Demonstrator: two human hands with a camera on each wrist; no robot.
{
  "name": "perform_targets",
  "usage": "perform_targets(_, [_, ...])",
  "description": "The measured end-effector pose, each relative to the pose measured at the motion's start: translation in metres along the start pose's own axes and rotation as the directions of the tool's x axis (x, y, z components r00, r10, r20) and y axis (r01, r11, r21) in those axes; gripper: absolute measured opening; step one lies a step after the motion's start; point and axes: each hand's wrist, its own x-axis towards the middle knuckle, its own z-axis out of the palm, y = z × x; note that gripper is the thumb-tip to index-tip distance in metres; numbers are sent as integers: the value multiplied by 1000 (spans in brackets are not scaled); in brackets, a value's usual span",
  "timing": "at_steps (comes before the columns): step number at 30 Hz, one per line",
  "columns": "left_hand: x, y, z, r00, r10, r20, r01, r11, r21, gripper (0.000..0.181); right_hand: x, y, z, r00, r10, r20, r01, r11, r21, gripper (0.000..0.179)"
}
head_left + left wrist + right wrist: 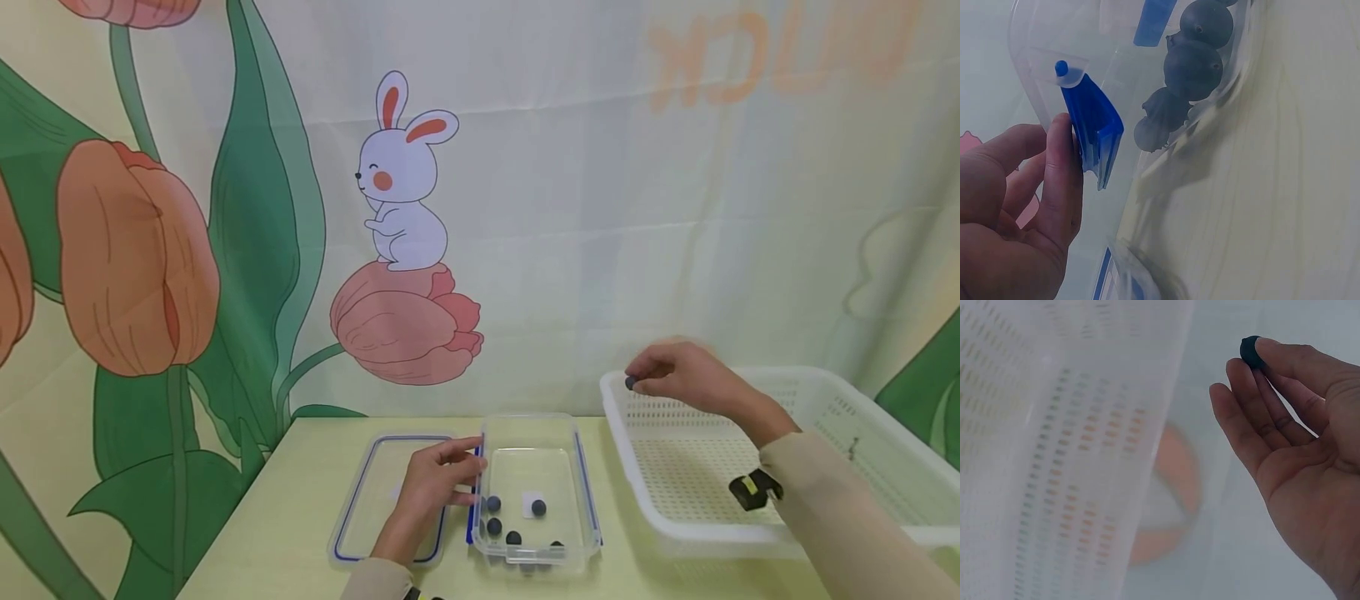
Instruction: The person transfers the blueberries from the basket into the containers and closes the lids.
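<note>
My right hand (686, 377) is raised over the left rim of the white basket (637, 475), pinching a dark blueberry (1251, 352) between thumb and fingertips. In the right wrist view its other fingers extend beside the berry. The clear plastic box (528, 429) stands left of the basket with its top off. Several blueberries (538, 507) lie on its bottom, most toward the near side. My left hand (435, 479) touches the box's left side with extended fingers, right at the blue latch (1092, 125).
A clear lid (352, 508) with a blue seal lies on the table (255, 525) left of the box, partly under my left forearm. Behind the table hangs a curtain (540, 250) printed with tulips and a rabbit. A perforated basket wall fills the right wrist view's left side.
</note>
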Motion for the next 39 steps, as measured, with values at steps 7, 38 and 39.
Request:
perform_targets(7, [0,-1,-1,1000,0,3,0,1000,2,37,-8,-37,-1,1000,-22,-4,22,999,47,22])
perform_targets(38, [-3,2,1,1000,24,-8,-24,1000,12,39,-38,-102,131,957,-153,247,82,958,276,13])
perform_targets(39, [-3,2,1,1000,26,-7,-26,1000,13,39,-39,-100,134,957,-151,248,81,959,272,12])
